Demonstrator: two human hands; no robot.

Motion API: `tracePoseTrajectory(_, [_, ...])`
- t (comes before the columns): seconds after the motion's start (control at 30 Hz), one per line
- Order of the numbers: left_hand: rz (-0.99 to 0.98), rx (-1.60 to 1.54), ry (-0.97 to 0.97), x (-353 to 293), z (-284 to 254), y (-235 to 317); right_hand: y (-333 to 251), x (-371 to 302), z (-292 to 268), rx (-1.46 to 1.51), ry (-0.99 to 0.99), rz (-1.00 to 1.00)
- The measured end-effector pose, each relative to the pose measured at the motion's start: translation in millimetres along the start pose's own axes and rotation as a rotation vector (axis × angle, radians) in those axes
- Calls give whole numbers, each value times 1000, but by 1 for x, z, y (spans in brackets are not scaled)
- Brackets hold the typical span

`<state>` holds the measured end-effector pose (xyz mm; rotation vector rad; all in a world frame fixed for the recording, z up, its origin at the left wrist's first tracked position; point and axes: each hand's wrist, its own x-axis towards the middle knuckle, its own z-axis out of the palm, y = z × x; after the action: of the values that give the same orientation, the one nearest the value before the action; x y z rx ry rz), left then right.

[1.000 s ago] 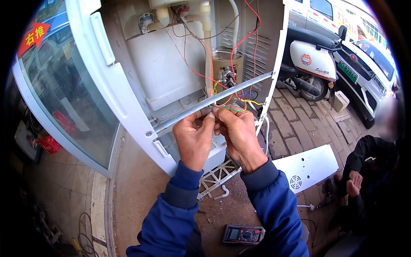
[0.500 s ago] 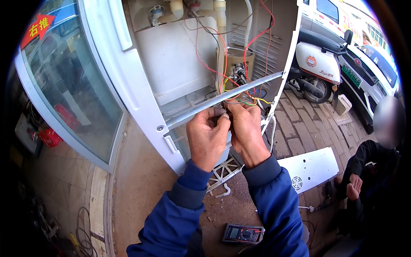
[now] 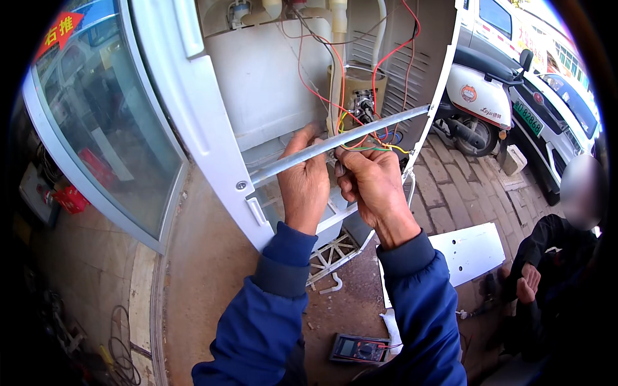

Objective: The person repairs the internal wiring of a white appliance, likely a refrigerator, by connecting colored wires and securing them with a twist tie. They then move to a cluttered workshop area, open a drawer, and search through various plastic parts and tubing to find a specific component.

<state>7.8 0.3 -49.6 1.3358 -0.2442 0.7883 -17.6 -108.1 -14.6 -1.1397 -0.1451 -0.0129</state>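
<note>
Overhead, from the head view: left hand (image 3: 304, 186) closed behind a grey crossbar (image 3: 341, 143), steadying it. Right hand (image 3: 372, 186) pinched narrow on coloured wires (image 3: 370, 145) just below that bar, drawn out of the opened white appliance (image 3: 270, 77) for reach. Down on the ground, a multimeter (image 3: 360, 349) and a removed white panel (image 3: 470, 251), parked clear of the work.

The left hand (image 3: 306, 183) and right hand (image 3: 373, 186) meet at the bundle of coloured wires (image 3: 367, 138) inside the opened white appliance cabinet (image 3: 270, 77), fingers pinched on the strands behind a grey metal crossbar (image 3: 322, 151). A dark handheld multimeter (image 3: 360, 349) lies on the ground at 6 o'clock; a detached white panel (image 3: 470, 254) lies at 4 o'clock.
</note>
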Motion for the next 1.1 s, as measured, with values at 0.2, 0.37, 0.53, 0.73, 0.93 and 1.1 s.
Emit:
tracePoseTrajectory(0.2, [-322,-263,-77,-4,3,7,5,1,2,-58,-32,-64])
tracePoseTrajectory(0.37, [-439,-265,-90,-2,0,15,2,2,4,-90,-85,-57])
tracePoseTrajectory(0.53, [-457,-304,-80,-3,0,9,-1,2,2,-186,-86,-80])
tracePoseTrajectory(0.73, [-267,-281,-79,-1,10,10,8,7,-8,-298,-89,-230])
tracePoseTrajectory(0.93, [-93,-285,-81,3,16,7,10,8,-8,-299,-81,-276])
tracePoseTrajectory(1.1, [-187,-215,-112,11,15,11,8,8,-9,-317,-86,-264])
